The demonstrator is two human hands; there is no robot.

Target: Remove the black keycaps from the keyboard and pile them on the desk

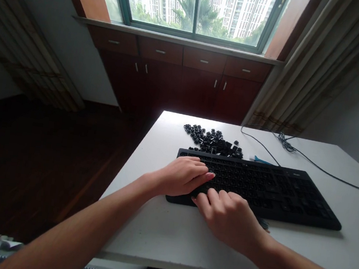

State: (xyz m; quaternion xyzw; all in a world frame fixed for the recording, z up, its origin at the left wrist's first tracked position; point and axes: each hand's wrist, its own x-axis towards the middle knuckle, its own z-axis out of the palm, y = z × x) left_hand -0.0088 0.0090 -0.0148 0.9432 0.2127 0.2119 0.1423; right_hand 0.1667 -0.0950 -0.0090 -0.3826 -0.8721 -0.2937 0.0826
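A black keyboard (268, 186) lies flat on the white table, and its visible left part shows key sockets without caps. My left hand (185, 175) rests on the keyboard's left end, fingers curled together over it and the thumb stretched along the keys. Just to the right and nearer to me, my right hand (222, 210) is closed at the keyboard's front edge. Its fingertips are tucked under and hidden, so anything pinched there does not show. Behind the keyboard lies a loose pile of black keycaps (216, 143).
A blue tool (260, 159) lies behind the keyboard, partly hidden by it. A black cable (286, 143) runs coiled across the back right of the white table (149, 236). Another small object (263, 224) peeks out under the keyboard's front edge, behind my right wrist.
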